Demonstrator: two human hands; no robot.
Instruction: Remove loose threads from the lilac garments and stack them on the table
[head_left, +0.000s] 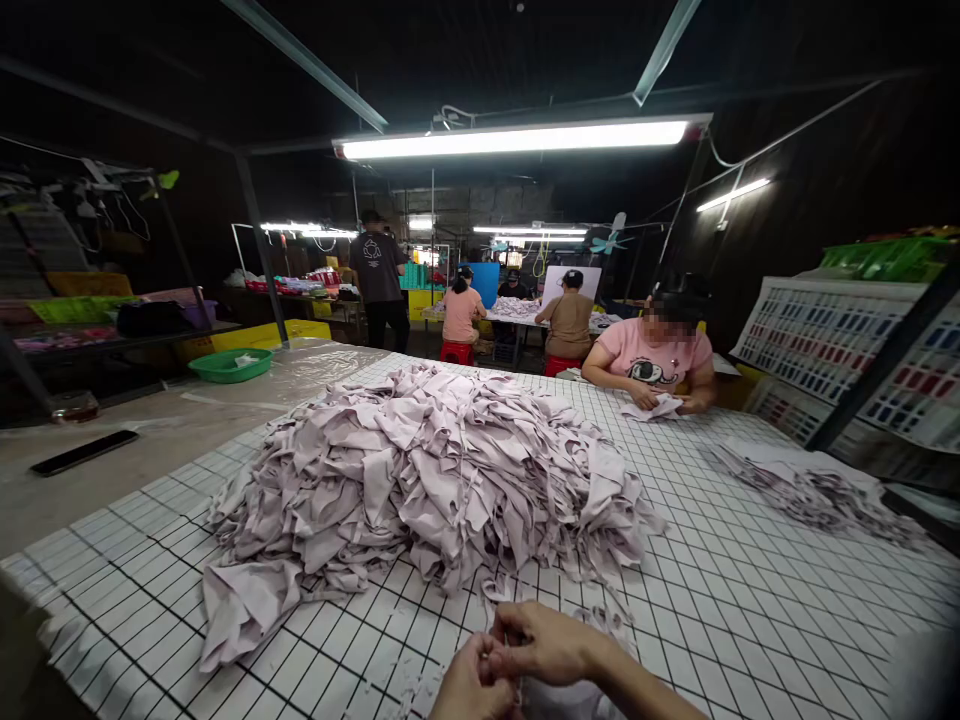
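Note:
A large heap of pale lilac-grey fabric pieces lies on the table in front of me, with thin straps and crumpled panels showing. At the bottom of the view my left hand and my right hand meet, fingertips pinched together. Between and below them is a fabric piece of the same colour, partly hidden by my right hand and cut off by the frame edge. A narrow strip of it shows just beyond my fingers. What exactly the fingertips grip is too small to make out.
White tablecloth with black grid lines covers the table. A flatter fabric stack lies right. Across the table, a person in a pink shirt handles fabric. A green basin and black phone are left. Several people work behind.

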